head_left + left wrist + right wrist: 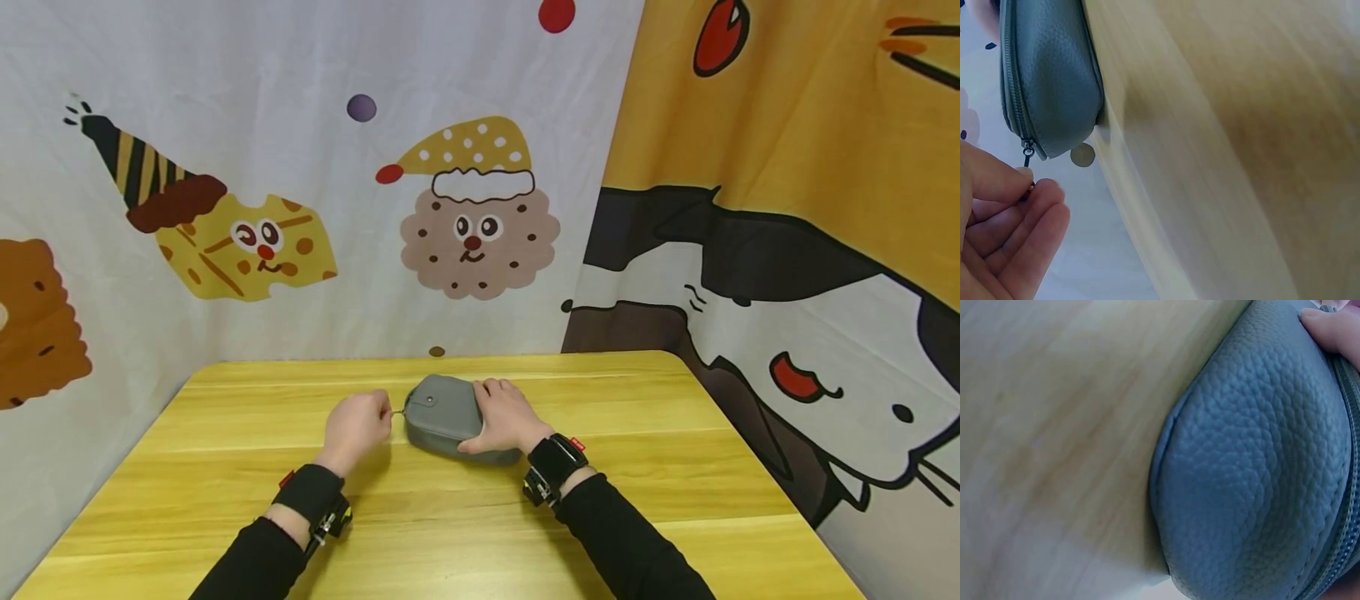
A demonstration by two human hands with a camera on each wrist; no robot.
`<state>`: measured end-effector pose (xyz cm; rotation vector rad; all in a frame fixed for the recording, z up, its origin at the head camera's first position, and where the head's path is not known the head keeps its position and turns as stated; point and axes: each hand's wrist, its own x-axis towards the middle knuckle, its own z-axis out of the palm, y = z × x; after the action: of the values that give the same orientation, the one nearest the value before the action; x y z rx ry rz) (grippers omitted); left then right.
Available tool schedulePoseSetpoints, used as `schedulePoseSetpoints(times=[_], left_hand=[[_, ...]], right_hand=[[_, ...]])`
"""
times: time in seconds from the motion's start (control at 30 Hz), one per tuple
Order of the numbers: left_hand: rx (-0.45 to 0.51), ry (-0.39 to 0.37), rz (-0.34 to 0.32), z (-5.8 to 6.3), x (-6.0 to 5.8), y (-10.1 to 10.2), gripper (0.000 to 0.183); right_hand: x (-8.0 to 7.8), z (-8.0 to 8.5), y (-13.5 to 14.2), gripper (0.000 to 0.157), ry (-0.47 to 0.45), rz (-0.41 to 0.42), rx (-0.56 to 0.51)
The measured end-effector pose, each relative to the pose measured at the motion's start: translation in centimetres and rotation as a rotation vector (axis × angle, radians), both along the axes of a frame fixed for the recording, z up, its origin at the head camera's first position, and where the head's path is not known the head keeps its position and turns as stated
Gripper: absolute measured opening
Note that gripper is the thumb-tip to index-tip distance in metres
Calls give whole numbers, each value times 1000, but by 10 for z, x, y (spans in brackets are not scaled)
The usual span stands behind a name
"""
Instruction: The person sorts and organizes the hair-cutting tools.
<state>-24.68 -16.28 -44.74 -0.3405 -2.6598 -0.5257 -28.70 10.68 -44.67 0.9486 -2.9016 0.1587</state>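
Note:
A grey zip pouch (444, 417) of pebbled leather lies on the table, with a snapped tab on its top at the left end. My left hand (358, 429) is just left of it and pinches the zipper pull (1027, 160) between thumb and fingers. In the left wrist view the slider sits at the pouch's end, and the zipper (1016, 94) runs closed along the side above it. Across the pouch's right part, my right hand (512, 419) grips it with the thumb (1322, 326) on the near side and the fingers over the top.
The yellow wood-grain table (450, 533) reaches back to a white curtain (300, 75) printed with cartoon food. On the right hangs an orange curtain (660, 117) with a large cartoon animal.

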Motion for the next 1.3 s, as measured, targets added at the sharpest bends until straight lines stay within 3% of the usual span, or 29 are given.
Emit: schedulePoseSetpoints(times=[0.47,0.67,1.07,1.3], left_hand=[[-42,-16,27,2,-9,6,16],[-46,15,10,1,-9,9,18],[-32,55,-17,0,-1,14,19],[11,18,-40,0,5,19,17]], right_hand=[[-2,2,2,110,-6,36,4],[-3,3,6,109,-5,59,8],[-6,5,24,107,-51,214,-7],[-15,11,41,108,-117,314,8]])
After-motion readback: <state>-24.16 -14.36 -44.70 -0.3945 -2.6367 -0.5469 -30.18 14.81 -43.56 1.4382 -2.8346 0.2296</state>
